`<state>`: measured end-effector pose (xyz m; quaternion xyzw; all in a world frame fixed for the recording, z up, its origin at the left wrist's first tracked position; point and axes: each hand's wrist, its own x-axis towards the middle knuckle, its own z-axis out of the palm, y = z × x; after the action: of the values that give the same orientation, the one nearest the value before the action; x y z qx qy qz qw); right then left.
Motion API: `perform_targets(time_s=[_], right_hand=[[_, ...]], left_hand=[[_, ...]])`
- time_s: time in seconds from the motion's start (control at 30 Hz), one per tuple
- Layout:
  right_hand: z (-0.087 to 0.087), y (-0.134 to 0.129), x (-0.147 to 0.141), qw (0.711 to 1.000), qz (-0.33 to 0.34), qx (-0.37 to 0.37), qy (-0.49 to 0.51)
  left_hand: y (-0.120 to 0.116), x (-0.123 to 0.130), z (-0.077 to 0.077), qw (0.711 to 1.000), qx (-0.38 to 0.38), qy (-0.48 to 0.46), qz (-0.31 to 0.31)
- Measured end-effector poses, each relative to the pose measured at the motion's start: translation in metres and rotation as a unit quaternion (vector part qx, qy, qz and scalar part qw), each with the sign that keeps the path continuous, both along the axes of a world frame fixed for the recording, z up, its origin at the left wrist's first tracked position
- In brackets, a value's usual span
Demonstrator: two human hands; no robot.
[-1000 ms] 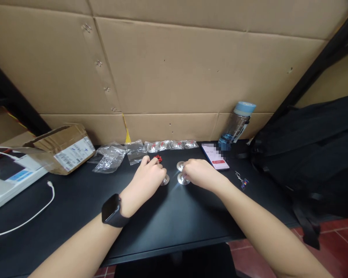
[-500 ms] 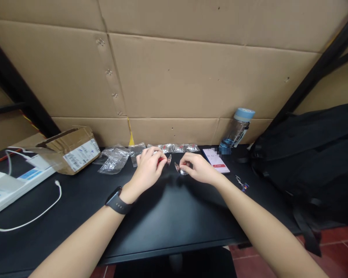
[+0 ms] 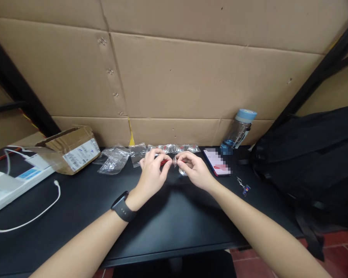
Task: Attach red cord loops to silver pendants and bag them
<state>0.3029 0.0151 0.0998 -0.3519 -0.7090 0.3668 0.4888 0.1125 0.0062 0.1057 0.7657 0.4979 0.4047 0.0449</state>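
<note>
1. Metal disc (image 3: 175, 160): probably light, stiff and slippery; its middle should give a surer hold than the thin rim.
2. It is edge-on above the table (image 3: 174, 220), towards the back edge, between the fingertips.
3. Left hand (image 3: 154, 168): closed on red cord (image 3: 163, 162), fingertips at the disc.
4. Right hand (image 3: 196, 170): pinching the disc; a second disc (image 3: 182, 173) lies below.

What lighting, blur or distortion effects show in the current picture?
Head view: pale sheen on the smooth black tabletop, soft shadows below the bare left hand and right hand; head view: blocky pixelation over parts of the flat, pale-screened phone and clear, blue-lidded bottle; head view: thin silvery metal between the hands, too small for detail.
</note>
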Motion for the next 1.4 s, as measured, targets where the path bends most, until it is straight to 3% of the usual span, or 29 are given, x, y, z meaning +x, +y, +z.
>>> perform_targets(time_s=[0.37, 0.53, 0.63, 0.73, 0.8, 0.9, 1.0, 1.17, 1.4], right_hand=[[0.005, -0.003, -0.003, 0.955, 0.051, -0.23, 0.179], [0.004, 0.003, 0.004, 0.918, 0.081, -0.333, 0.199], [0.003, 0.006, 0.005, 0.889, 0.084, -0.376, 0.246], [0.003, 0.005, 0.004, 0.875, 0.104, -0.382, 0.279], [0.003, 0.002, 0.002, 0.877, 0.123, -0.375, 0.275], [0.003, -0.003, -0.002, 0.88, 0.128, -0.387, 0.243], [0.002, -0.005, -0.004, 0.886, 0.114, -0.396, 0.212], [0.004, -0.004, -0.001, 0.899, 0.118, -0.379, 0.183], [0.012, -0.004, 0.005, 0.908, 0.136, -0.354, 0.178]], left_hand=[[0.007, -0.004, -0.007, 0.999, 0.022, 0.044, 0.013], [0.008, -0.004, -0.006, 0.998, 0.009, 0.057, 0.0], [0.013, -0.008, 0.0, 1.0, -0.012, 0.019, -0.007], [0.026, -0.026, 0.012, 0.998, -0.024, -0.051, -0.003], [0.039, -0.046, 0.018, 0.997, 0.005, -0.066, 0.035], [0.056, -0.076, 0.019, 0.991, -0.007, 0.071, 0.109], [0.066, -0.093, 0.008, 0.965, -0.057, 0.235, 0.103], [0.074, -0.097, -0.012, 0.934, -0.094, 0.33, 0.105], [0.075, -0.094, -0.018, 0.922, -0.122, 0.341, 0.138]])
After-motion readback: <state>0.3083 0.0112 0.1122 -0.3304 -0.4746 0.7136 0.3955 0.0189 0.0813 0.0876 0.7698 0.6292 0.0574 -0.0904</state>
